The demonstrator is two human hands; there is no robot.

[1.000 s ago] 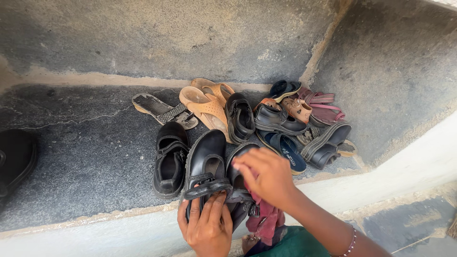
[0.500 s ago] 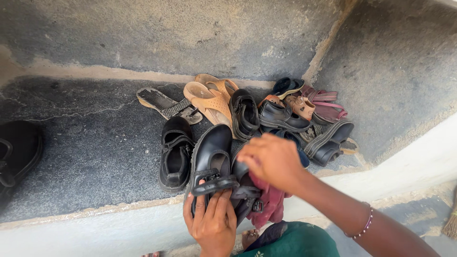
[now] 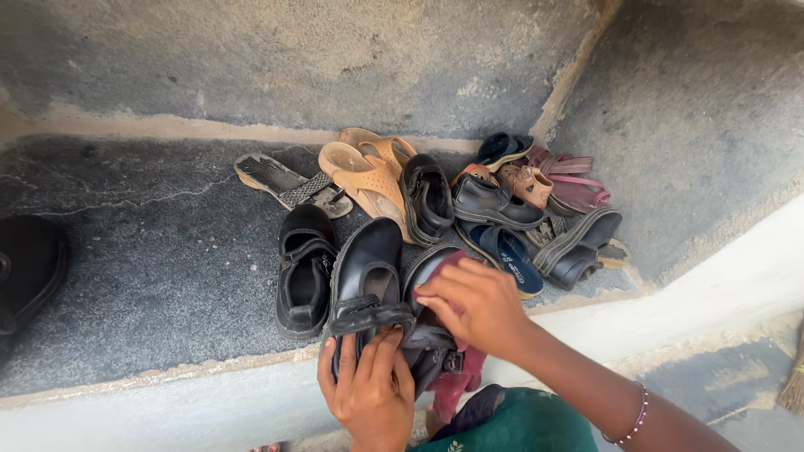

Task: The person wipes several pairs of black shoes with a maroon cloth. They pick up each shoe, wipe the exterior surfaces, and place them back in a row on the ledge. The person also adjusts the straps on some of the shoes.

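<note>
Left hand (image 3: pixel 368 393) grips the heel and strap end of a black strap shoe (image 3: pixel 366 280) at the near edge of the dark stone ledge (image 3: pixel 151 276), while the right hand (image 3: pixel 477 305) presses a maroon cloth (image 3: pixel 456 381) onto the second black shoe (image 3: pixel 427 335) beside it, fingers closed over the cloth. Both shoes overhang the ledge's lip, so a hard wipe could, I judge, push one off, or nudge the crowded pile of sandals (image 3: pixel 502 209) behind.

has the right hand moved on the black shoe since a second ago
Yes, slightly. The right hand has slid toward the toe of the black shoe it wipes with a maroon cloth, away from the step's pale edge. The camera shifted too.
</note>
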